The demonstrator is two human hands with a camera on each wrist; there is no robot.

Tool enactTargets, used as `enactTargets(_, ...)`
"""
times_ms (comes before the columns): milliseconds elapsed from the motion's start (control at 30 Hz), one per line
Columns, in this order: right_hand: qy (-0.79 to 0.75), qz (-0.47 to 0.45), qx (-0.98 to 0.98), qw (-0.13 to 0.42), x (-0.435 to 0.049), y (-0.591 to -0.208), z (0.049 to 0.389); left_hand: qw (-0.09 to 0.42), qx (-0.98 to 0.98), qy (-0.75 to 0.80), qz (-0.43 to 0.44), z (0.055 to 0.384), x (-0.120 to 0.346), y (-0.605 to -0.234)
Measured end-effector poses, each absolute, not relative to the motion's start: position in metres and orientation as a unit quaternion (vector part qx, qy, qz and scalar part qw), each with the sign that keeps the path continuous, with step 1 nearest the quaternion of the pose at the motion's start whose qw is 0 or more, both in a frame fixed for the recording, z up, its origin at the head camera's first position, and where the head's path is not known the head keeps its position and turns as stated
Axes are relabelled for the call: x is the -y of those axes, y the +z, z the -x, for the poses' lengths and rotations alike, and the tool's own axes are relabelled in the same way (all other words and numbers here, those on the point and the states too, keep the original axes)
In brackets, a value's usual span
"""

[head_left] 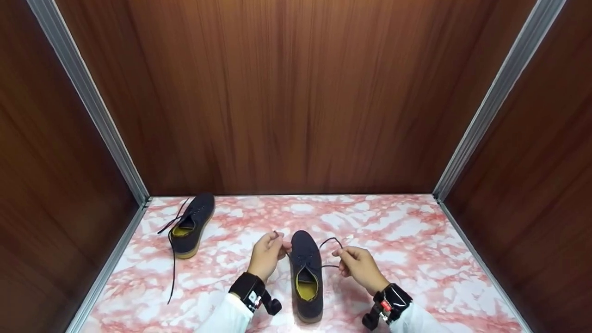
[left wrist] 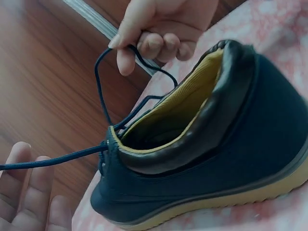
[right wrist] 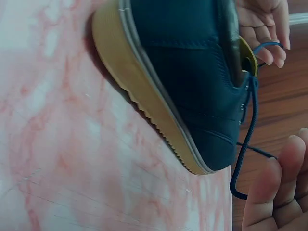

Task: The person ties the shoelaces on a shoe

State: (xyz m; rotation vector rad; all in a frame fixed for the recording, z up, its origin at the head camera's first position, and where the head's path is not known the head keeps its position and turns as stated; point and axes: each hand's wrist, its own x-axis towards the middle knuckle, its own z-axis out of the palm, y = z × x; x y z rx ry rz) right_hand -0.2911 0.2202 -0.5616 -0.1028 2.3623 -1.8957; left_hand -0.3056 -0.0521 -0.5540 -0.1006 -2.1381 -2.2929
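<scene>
A dark navy shoe (head_left: 315, 298) with a yellow lining and tan sole stands upright on the surface, toe pointing away, between my hands. To its left, my left hand (head_left: 267, 255) holds one end of the dark shoelace (left wrist: 62, 159), which runs taut from the top eyelets across the fingers. My right hand (head_left: 363, 269), to the shoe's right, pinches the other lace (left wrist: 98, 77) between thumb and forefinger. That lace bends in a loop between the shoe and the fingertips. In the right wrist view, the lace (right wrist: 250, 122) droops from the eyelets towards the right fingers.
A matching shoe (head_left: 196, 222) sits at the back left with its laces loose, one trailing (head_left: 174, 277) towards the front. Brown wood-look panels (head_left: 296, 101) with grey metal corner strips (head_left: 490, 101) enclose the red-and-white marbled surface (head_left: 393, 222).
</scene>
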Motion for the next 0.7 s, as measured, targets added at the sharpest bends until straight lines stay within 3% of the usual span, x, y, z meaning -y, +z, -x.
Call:
enactTargets(167,-0.640,0.002,-0.768,0.036,-0.223,-0.560,0.292,0.044,0.749,-0.658,0.065,0.309,0.042,-0.542)
enactTargets(300,-0.653,-0.021,-0.757,0.019,-0.224,-0.559,0.292,0.060,0.808,-0.569,0.140,0.311,0.029,-0.534)
enactTargets(467,-0.669,-0.041,-0.742,0.017,-0.228,-0.562,0.290,0.045,0.854,-0.472,0.214,0.310,0.020,-0.538)
enactTargets(700,-0.679,-0.065,-0.731,0.016,-0.238,-0.563,0.288,0.033,0.878,-0.434,0.199,0.309,0.023,-0.552)
